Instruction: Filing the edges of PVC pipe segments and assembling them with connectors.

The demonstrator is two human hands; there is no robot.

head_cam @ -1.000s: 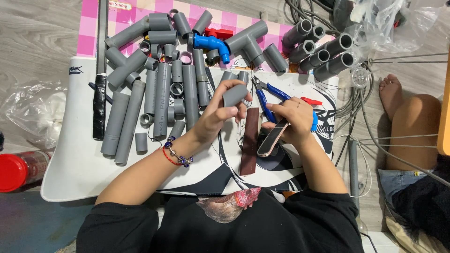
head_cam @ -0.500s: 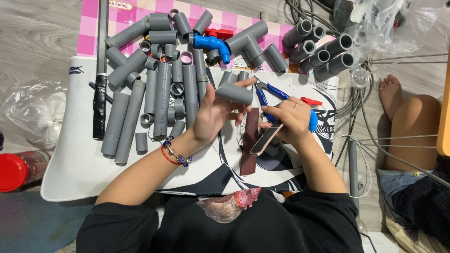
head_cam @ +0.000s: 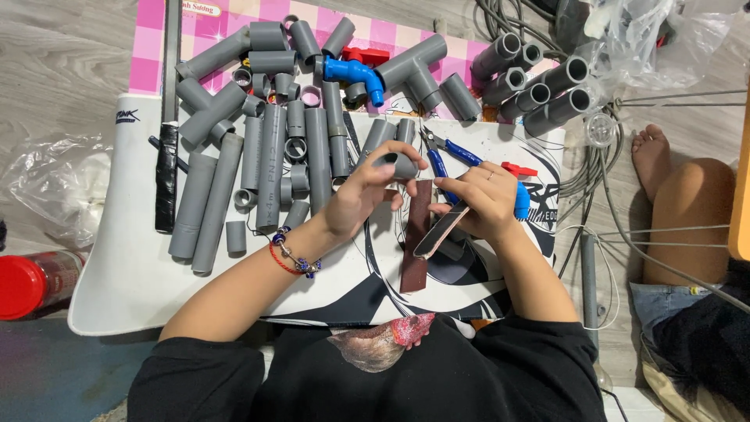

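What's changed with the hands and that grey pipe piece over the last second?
The left hand turned the short grey pipe piece and lowered it toward the board, keeping hold throughout. The right hand kept its grip on the flat file, shifting slightly. The sandpaper strip stayed put.

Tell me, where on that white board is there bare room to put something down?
The near-left corner of the white board is bare, between the long grey pipes and the left hand arm. The far side is crowded with pipes and fittings. Around the right hand lie the brown sandpaper strip and blue pliers.
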